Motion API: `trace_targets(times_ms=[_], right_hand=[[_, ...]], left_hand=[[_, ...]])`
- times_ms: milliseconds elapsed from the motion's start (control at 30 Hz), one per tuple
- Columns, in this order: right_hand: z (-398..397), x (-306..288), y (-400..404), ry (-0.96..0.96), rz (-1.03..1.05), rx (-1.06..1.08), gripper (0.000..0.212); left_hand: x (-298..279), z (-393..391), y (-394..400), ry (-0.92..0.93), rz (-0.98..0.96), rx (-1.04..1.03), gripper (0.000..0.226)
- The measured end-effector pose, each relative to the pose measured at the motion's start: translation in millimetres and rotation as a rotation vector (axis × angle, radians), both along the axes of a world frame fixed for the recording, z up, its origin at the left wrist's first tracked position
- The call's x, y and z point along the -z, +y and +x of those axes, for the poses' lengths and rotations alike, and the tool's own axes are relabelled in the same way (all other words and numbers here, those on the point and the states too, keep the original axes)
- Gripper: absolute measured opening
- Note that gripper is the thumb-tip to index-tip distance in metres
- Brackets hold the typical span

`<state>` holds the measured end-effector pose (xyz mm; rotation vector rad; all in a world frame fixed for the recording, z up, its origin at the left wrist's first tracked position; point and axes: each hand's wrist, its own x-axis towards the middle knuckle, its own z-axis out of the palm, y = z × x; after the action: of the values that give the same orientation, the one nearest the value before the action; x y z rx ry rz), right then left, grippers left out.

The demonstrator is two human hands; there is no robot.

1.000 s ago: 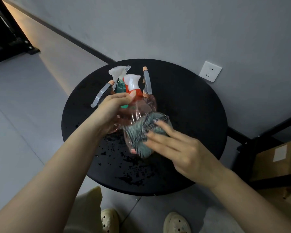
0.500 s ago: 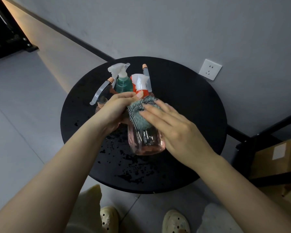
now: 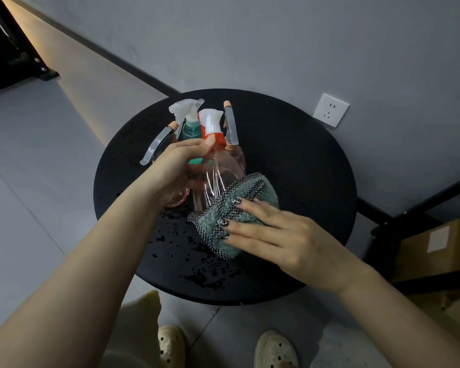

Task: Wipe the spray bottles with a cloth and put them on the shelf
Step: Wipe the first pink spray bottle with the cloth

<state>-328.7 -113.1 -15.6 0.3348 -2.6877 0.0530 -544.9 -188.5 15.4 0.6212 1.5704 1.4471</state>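
Over the middle of the round black tabletop [image 3: 290, 160] I've got the pink bottle [image 3: 215, 179], tilted, its base toward me and its white sprayer with the orange collar pointing to the far edge. It's clear pink plastic, light streaks running down the side, see-through enough that the dark top shows behind it. My left hand [image 3: 179, 168] is wrapped around its shoulder just under the collar, thumb tip up against the orange ring, fingers curled behind where I can't see them. My right hand [image 3: 274, 235] is flat, fingers stretched out and close together, pressing the cloth [image 3: 231, 208] against the lower part of the bottle. That cloth is fluffy grey-green with a checked black-and-white border, bunched up and covering the bottle's base completely. Dark patterned nails rest right on the border.

Behind the bottle in my grip, toward the far edge, stands a teal bottle [image 3: 193, 130] with a whitish trigger head, upright. Either side of it are two more pink bottles with long clear triggers and orange nozzle tips: one on the left [image 3: 157, 146], mostly hidden by my left hand, and one on the right [image 3: 233, 139], just beside the one I hold. Water drops [image 3: 186, 248] speckle the near part of the tabletop below my hands.
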Motion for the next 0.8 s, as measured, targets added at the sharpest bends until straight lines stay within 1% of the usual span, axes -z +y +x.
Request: trace_targets(times_ms=[67, 167, 300, 367, 400, 500, 600, 700, 800], right_hand=[[-4.0, -3.5, -0.2, 0.032, -0.014, 0.039, 0.032], [-14.3, -10.4, -1.0, 0.051, -0.119, 0.168, 0.05], [-28.8, -10.0, 2.7, 0.029, -0.383, 0.339, 0.064], [-30.8, -8.6, 3.9, 0.031, -0.452, 0.353, 0.065], [-29.9, -7.0, 4.2, 0.032, -0.454, 0.34, 0.063], [-21.2, -3.2, 2.7, 0.046, -0.36, 0.271, 0.059], [-10.3, -1.0, -1.8, 0.07, -0.201, 0.184, 0.051], [-2.6, 5.2, -3.3, 0.061, -0.01, 0.091, 0.032], [-3.5, 7.6, -2.0, 0.069, 0.093, 0.078, 0.033]], left_hand=[[1.0, 3.3, 0.5, 0.002, 0.003, 0.029, 0.019], [3.8, 7.7, 0.8, 0.032, -0.001, 0.111, 0.028], [8.4, 11.9, 2.8, 0.001, -0.013, 0.135, 0.042], [8.9, 13.5, 4.1, -0.006, -0.016, 0.121, 0.044], [8.2, 13.4, 3.7, -0.001, -0.02, 0.114, 0.04], [9.6, 8.8, 3.5, 0.015, -0.031, 0.097, 0.028], [6.3, 5.3, 2.7, 0.003, -0.023, 0.053, 0.021], [4.3, -0.7, 2.5, 0.008, -0.014, 0.028, 0.023], [5.8, -2.3, 2.6, 0.019, -0.023, 0.027, 0.024]])
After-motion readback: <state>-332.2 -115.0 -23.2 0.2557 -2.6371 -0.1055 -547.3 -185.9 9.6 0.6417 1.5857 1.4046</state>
